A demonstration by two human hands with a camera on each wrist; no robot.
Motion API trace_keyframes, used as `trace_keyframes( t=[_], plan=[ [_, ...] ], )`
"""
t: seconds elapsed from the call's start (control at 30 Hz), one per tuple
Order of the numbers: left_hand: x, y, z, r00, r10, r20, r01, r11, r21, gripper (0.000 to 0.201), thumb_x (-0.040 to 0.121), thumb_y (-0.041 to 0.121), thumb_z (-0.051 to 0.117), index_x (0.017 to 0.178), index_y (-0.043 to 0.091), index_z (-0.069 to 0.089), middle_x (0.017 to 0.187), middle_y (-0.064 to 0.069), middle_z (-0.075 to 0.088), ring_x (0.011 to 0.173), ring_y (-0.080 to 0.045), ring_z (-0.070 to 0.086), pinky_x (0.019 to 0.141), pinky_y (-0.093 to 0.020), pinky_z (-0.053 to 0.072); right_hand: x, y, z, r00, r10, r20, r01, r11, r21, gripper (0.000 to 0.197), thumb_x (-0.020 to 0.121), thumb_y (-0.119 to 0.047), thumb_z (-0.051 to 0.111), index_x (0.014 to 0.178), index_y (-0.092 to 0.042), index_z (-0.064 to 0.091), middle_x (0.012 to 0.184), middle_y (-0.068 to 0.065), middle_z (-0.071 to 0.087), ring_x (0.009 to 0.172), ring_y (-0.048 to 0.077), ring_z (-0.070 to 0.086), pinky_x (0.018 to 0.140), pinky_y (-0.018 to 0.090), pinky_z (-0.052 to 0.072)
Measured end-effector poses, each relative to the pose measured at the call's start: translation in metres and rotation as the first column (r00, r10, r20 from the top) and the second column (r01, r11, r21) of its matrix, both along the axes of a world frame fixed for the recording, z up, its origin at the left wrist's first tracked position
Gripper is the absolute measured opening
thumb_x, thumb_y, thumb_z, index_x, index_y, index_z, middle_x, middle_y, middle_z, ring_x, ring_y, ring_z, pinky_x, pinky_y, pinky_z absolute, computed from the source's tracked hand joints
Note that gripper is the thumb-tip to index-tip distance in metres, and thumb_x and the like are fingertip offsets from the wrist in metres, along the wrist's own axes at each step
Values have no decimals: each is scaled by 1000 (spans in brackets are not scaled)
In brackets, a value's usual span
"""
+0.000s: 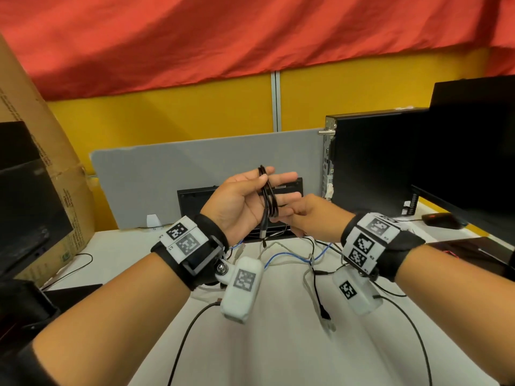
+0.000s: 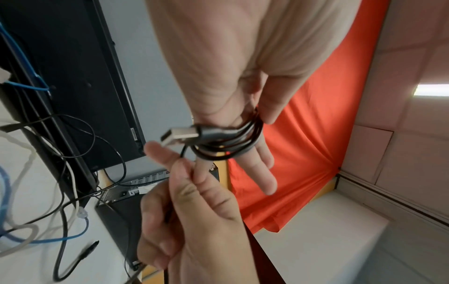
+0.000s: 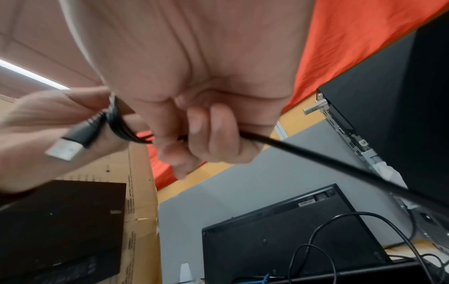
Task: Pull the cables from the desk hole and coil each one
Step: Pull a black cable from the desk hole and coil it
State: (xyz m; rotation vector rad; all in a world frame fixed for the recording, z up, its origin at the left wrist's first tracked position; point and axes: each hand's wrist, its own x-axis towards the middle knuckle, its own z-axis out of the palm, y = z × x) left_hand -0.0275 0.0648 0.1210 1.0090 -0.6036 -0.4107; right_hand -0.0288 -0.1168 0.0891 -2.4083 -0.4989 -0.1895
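A black USB cable (image 1: 268, 196) is wound in a few loops over the straight fingers of my left hand (image 1: 245, 201), and the thumb pins the coil there. Its metal USB plug (image 1: 263, 233) hangs below the palm and shows close up as the plug (image 2: 179, 135) and the coil (image 2: 233, 143). My right hand (image 1: 302, 215) sits just right of the coil and pinches the same cable's free length (image 3: 340, 168), which runs off down and right from the curled fingers (image 3: 211, 132). The desk hole is hidden behind the hands.
Loose blue (image 1: 281, 256), grey and black cables (image 1: 317, 291) sprawl on the white desk (image 1: 278, 344). A black keyboard (image 1: 195, 204) leans on a grey panel (image 1: 181, 168). A PC tower (image 1: 370, 162), monitor (image 1: 473, 151) and mouse (image 1: 440, 220) stand right; a cardboard box (image 1: 41, 151) left.
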Motion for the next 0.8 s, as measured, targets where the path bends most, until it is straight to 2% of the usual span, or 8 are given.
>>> trace_keyframes(
  t=[0.13,0.2,0.27,0.37,0.47,0.6,0.7,0.8],
  plan=[
    [6,2,-5,997,73,12,-73,997,-28,22,102,8,33,124,8,37,123,-21,65,103,-44,66,93,-63,46,-8,-2,10,992,-6,-123,-4,997,-81,30,100,-28,48,99,-13,73,51,-8,56,46,-3,50,56,9,38],
    [10,3,-5,992,122,33,-121,992,-27,16,103,9,32,118,11,36,125,-20,64,107,-46,64,99,-63,42,-14,-2,14,986,13,-168,-41,986,-164,31,101,-30,45,102,-18,73,55,-8,57,53,-2,52,66,16,41],
    [12,4,-5,984,162,70,-163,986,17,12,103,11,32,114,13,36,124,-19,65,106,-45,65,100,-59,43,-21,-1,19,982,37,-184,-74,978,-195,30,101,-30,45,101,-21,74,56,-10,54,51,-4,50,64,18,39],
    [9,3,-7,973,190,132,-207,970,128,12,104,14,32,111,8,39,118,-19,68,100,-44,67,91,-47,47,-27,1,33,989,71,-127,-99,968,-229,27,100,-27,48,92,-24,74,56,-11,49,49,-1,46,58,18,38],
    [6,-1,-12,969,176,172,-216,944,249,21,105,18,32,114,9,49,113,-18,70,95,-39,70,98,-48,47,-26,-2,47,998,50,-23,-54,975,-217,25,96,-28,54,79,-23,72,52,-12,49,46,0,43,54,18,35],
    [1,-5,-16,974,91,208,-172,894,414,39,106,23,30,123,-1,56,113,-25,68,101,-42,66,94,-50,51,-17,-8,59,998,33,46,-26,990,-136,21,93,-28,60,80,-15,71,66,-5,61,56,-1,50,63,23,43],
    [-5,-2,-14,983,1,185,-98,852,515,40,106,30,28,131,8,50,111,-19,71,95,-41,69,87,-38,52,-10,-14,66,992,0,125,7,998,-60,20,89,-33,66,79,-16,72,63,-9,60,55,-5,51,64,22,44],
    [-8,1,-12,989,-81,127,6,864,504,38,105,32,29,132,11,45,110,-20,70,89,-39,71,88,-39,50,-3,-19,64,984,-44,172,43,999,8,19,85,-34,70,81,-15,73,70,6,66,61,11,55,66,33,48]
  ],
)
